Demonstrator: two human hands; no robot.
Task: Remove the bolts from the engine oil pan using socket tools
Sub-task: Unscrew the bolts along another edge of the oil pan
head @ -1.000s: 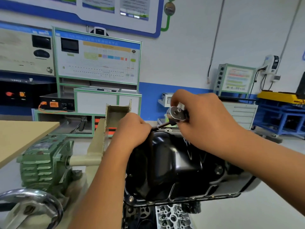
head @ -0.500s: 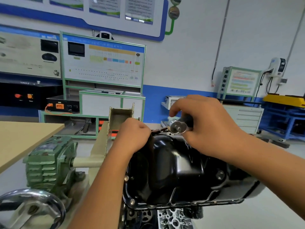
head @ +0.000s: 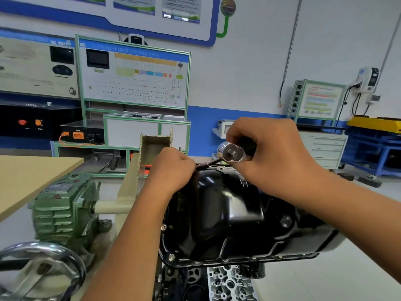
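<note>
The right hand grips the ratchet by its head; its extension bar slants down-left into the left hand, which pinches it at the far rim of the oil pan, nearest that hidden bolt.

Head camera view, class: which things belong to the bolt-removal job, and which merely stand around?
In the job:
oil pan
ratchet, gripped by right hand
extension bar, held by left hand
flange bolts

Standing around:
green gearbox
chrome handwheel
wooden tabletop
training panel
</note>
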